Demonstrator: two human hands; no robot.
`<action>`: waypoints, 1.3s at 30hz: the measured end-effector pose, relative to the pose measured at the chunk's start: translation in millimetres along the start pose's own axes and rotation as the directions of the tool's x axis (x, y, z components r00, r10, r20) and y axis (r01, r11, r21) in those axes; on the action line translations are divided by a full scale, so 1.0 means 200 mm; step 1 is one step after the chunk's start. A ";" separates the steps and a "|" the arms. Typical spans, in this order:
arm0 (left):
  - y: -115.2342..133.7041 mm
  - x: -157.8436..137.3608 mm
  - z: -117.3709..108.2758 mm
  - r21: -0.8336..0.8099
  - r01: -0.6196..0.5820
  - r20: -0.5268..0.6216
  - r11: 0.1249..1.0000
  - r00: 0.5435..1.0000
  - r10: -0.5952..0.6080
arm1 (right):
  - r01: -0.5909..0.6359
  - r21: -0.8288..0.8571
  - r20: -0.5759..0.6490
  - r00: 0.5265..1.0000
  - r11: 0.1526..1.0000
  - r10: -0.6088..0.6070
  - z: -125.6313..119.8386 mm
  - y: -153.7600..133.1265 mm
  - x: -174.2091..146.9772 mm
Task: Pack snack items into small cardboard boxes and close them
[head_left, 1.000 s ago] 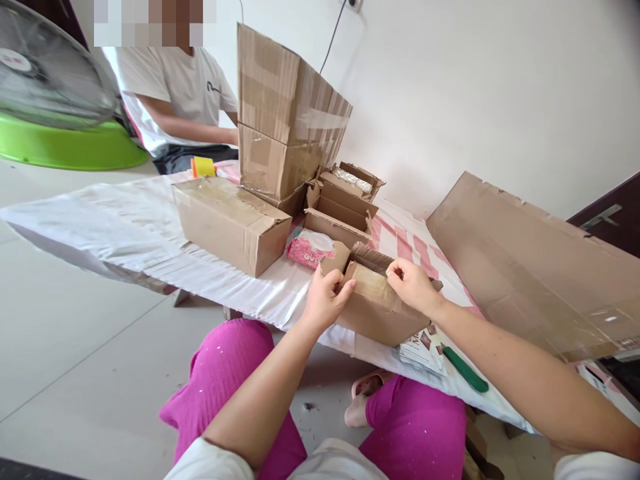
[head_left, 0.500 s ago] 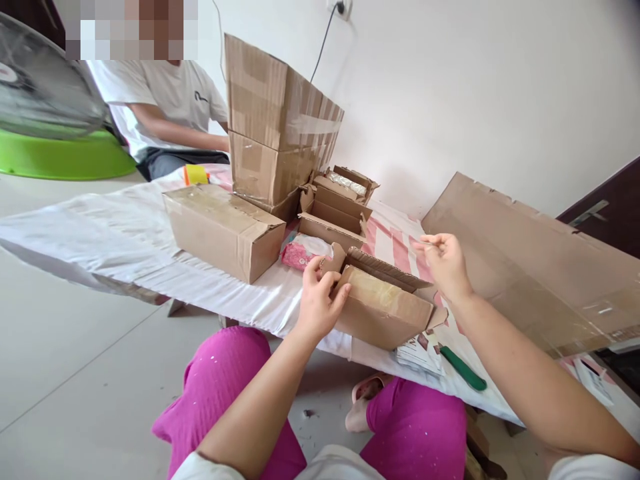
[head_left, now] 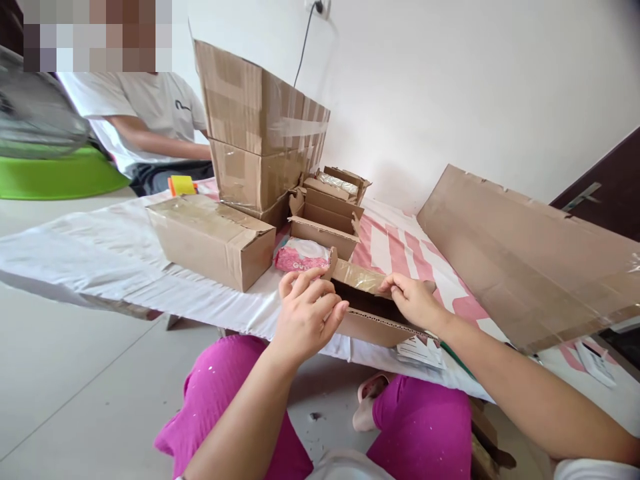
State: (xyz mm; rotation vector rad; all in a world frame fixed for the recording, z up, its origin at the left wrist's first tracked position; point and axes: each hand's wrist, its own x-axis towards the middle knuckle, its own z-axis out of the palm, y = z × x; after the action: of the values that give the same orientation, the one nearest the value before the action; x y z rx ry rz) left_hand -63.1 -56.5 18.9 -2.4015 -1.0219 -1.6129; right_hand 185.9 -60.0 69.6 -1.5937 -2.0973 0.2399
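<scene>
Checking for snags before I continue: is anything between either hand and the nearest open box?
Nothing visible blocks the open box: the right hand is at its taped far flap, the left hand by its left end. The pink packet lies beyond the left hand.

One open box (head_left: 373, 327) lies between one left hand (head_left: 313, 313) and one right hand (head_left: 413, 303); two more open boxes (head_left: 320, 232) sit beyond. Past the left hand: one pink pack (head_left: 300, 256), one closed box (head_left: 200, 240), one fan (head_left: 60, 170), one person (head_left: 145, 127). Right of the right hand: one big cardboard piece (head_left: 525, 267).
</scene>
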 end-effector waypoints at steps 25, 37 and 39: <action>0.02 0.00 0.20 0.142 0.060 0.263 0.988 0.960 -0.096 | -0.166 -0.050 0.132 0.976 0.985 0.171 -0.01 0.04 0.25; 0.03 -0.01 0.21 0.194 0.053 0.281 0.980 0.954 -0.107 | 0.068 -0.288 0.240 0.971 0.955 0.004 0.08 -0.02 0.42; 0.03 -0.01 0.21 0.204 0.055 0.282 0.977 0.953 -0.112 | 0.025 -0.297 0.240 0.970 0.954 0.049 0.08 -0.02 0.42</action>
State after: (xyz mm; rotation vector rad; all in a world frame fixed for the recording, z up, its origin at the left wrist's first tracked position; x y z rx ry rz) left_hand -27.0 -44.4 0.5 -2.5386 -1.2775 -1.1350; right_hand 158.2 20.9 80.5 -1.8298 -2.4063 0.1326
